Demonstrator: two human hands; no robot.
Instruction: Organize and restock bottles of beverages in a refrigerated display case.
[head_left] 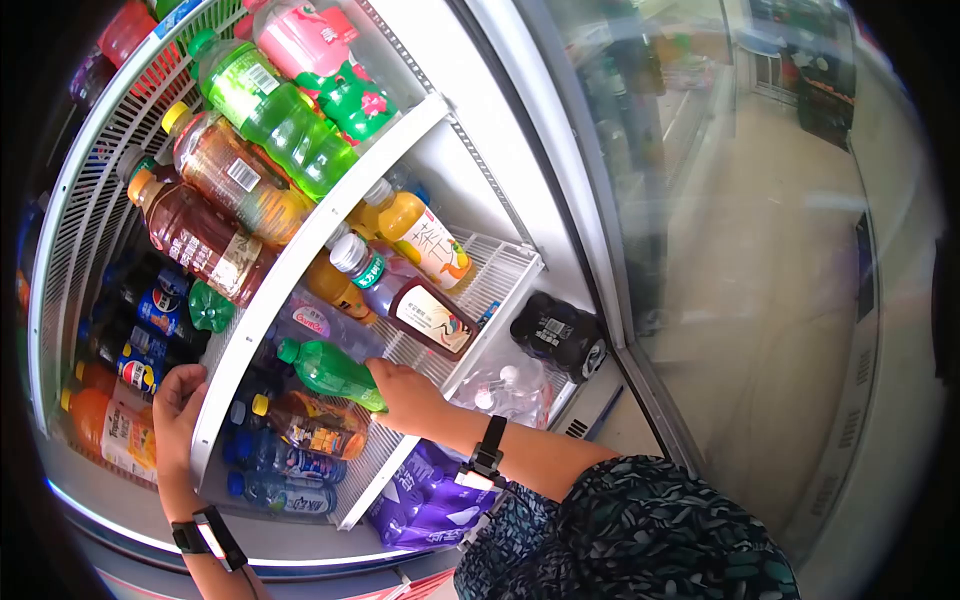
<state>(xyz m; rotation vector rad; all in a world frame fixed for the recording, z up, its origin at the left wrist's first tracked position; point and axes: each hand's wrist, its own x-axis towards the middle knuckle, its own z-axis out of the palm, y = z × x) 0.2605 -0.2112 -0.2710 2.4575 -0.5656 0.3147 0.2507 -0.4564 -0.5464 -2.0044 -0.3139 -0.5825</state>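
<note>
My right hand (410, 398) is closed round the lower end of a green bottle (335, 373), which lies tilted over the lower wire shelf (395, 352). Its green cap points to the left. Near the front edge (225, 370) of the upper shelf is my left hand (180, 405), with fingers curled; whether anything is between them is hidden. Beside the green bottle are a yellow-capped dark drink (310, 425) and a dark bottle with a pale label and white cap (425, 310).
The upper shelf holds green (270, 115), brown (200, 240) and orange bottles (110, 430). Purple packs (430, 495) and a dark wrapped pack (558, 335) sit lower down. A glass door (690, 200) stands at the right.
</note>
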